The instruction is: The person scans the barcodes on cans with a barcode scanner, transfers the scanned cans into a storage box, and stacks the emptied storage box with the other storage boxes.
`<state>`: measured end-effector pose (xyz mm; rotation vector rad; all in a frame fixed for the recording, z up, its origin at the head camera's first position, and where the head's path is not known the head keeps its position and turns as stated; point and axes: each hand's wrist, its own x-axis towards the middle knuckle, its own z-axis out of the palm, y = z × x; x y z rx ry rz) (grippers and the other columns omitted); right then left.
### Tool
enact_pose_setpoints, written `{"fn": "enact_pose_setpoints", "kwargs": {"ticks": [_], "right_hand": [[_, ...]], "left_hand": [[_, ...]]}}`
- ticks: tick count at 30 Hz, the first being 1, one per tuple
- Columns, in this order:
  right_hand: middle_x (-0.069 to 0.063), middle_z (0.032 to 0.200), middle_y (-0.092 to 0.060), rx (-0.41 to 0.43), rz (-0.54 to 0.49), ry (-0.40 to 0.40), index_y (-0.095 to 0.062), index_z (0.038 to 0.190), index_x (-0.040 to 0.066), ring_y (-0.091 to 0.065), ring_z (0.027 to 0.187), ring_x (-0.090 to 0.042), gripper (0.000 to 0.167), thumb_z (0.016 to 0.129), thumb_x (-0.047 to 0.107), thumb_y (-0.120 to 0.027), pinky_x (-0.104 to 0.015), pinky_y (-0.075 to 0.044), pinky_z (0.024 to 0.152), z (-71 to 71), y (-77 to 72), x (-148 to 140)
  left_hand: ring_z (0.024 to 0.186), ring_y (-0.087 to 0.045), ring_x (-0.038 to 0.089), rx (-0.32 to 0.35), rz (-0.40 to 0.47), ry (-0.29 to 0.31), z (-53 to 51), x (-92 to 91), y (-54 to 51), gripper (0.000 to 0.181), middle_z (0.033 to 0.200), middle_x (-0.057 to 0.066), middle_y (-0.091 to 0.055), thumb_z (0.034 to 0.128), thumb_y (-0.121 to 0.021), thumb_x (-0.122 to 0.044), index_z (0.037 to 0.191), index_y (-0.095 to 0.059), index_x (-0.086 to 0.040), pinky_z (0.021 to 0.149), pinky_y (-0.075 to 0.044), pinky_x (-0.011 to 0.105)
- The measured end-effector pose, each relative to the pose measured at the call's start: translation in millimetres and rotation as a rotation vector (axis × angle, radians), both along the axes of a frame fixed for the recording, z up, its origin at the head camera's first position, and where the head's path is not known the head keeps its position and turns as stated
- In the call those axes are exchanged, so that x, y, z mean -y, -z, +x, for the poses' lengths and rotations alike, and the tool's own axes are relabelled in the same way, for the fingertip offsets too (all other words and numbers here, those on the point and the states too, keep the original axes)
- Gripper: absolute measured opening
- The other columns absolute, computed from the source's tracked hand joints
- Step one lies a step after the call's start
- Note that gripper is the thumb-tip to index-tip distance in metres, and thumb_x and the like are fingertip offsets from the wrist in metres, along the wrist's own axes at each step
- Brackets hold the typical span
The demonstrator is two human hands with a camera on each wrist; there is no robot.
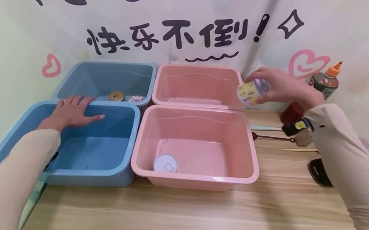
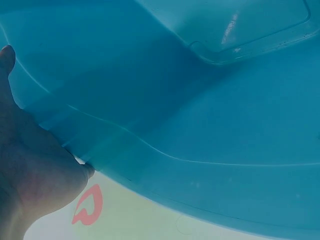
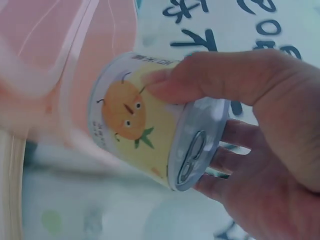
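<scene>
A small can (image 1: 249, 93) with a yellow label is gripped by my right hand (image 1: 276, 85), tilted above the right rim of the back pink bin (image 1: 195, 67). In the right wrist view the can (image 3: 132, 120) shows an orange-fruit cartoon, its pull-tab end facing my palm. My left hand (image 1: 72, 112), fingers spread, rests on the rim between the front blue bin (image 1: 90, 173) and the back blue bin (image 1: 111, 64). A gold-topped can (image 1: 116, 96) and a patterned round item (image 1: 136, 98) lie in the back blue bin. One pull-tab can (image 1: 165, 164) stands inside the front pink bin (image 1: 197, 185).
Right of the bins are a sauce bottle (image 1: 327, 82) with an orange cap, a dark red object (image 1: 290, 112), several thin utensils and a black object (image 1: 319, 173). A wall cloth (image 1: 171, 12) with writing hangs behind. The wooden table (image 1: 170, 221) extends in front.
</scene>
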<state>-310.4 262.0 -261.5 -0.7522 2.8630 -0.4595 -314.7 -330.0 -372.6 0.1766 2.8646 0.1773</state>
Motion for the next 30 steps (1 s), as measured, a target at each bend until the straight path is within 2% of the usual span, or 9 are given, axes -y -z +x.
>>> {"fn": "enact_pose_setpoints", "kwargs": {"ticks": [7, 13, 22, 25, 30], "right_hand": [[-0.021, 0.134, -0.054, 0.048, -0.025, -0.061, -0.057, 0.139, 0.01, -0.051, 0.113, -0.035, 0.07, 0.073, 0.001, -0.079, -0.053, -0.045, 0.098, -44.5, 7.7, 61.7], [-0.018, 0.128, -0.058, 0.117, -0.055, -0.07, -0.058, 0.136, 0.01, -0.052, 0.11, -0.032, 0.07, 0.071, 0.002, -0.082, -0.045, -0.046, 0.095, -74.5, 33.3, 104.5], [-0.012, 0.117, -0.061, 0.308, -0.194, -0.093, -0.06, 0.128, 0.008, -0.058, 0.1, -0.029, 0.06, 0.072, -0.004, -0.079, -0.035, -0.052, 0.085, -99.3, 71.8, 143.8], [-0.012, 0.118, -0.061, 0.326, -0.182, -0.098, -0.061, 0.127, 0.006, -0.059, 0.098, -0.028, 0.056, 0.074, -0.006, -0.074, -0.032, -0.054, 0.078, -105.5, 84.4, 152.1], [-0.018, 0.121, -0.059, 0.329, -0.086, -0.084, -0.06, 0.132, -0.001, -0.054, 0.096, -0.03, 0.05, 0.082, -0.003, -0.068, -0.03, -0.05, 0.071, -112.2, 99.6, 164.6]], "left_hand": [[0.142, -0.011, 0.059, -0.011, -0.008, -0.002, 1.5, -1.2, -2.4, 0.097, 0.157, 0.036, -0.016, 0.0901, -0.05, -0.07, 0.156, -0.021, -0.005, 0.116, -0.007, 0.075], [0.143, -0.01, 0.059, -0.006, -0.007, -0.005, 2.8, -1.0, -0.6, 0.097, 0.157, 0.036, -0.015, 0.0901, -0.05, -0.07, 0.156, -0.021, -0.005, 0.116, -0.006, 0.075], [0.143, -0.011, 0.057, -0.006, -0.009, -0.004, 2.9, -3.7, -0.8, 0.097, 0.158, 0.035, -0.017, 0.0894, -0.05, -0.07, 0.156, -0.023, -0.005, 0.117, -0.007, 0.074], [0.144, -0.012, 0.057, -0.005, -0.013, -0.008, 2.1, -4.5, 0.0, 0.098, 0.158, 0.034, -0.018, 0.0889, -0.05, -0.072, 0.156, -0.023, -0.006, 0.117, -0.008, 0.073], [0.144, -0.012, 0.056, -0.007, -0.023, -0.017, 1.9, -2.2, 0.1, 0.098, 0.158, 0.033, -0.018, 0.0887, -0.049, -0.073, 0.156, -0.023, -0.007, 0.118, -0.008, 0.073]]}}
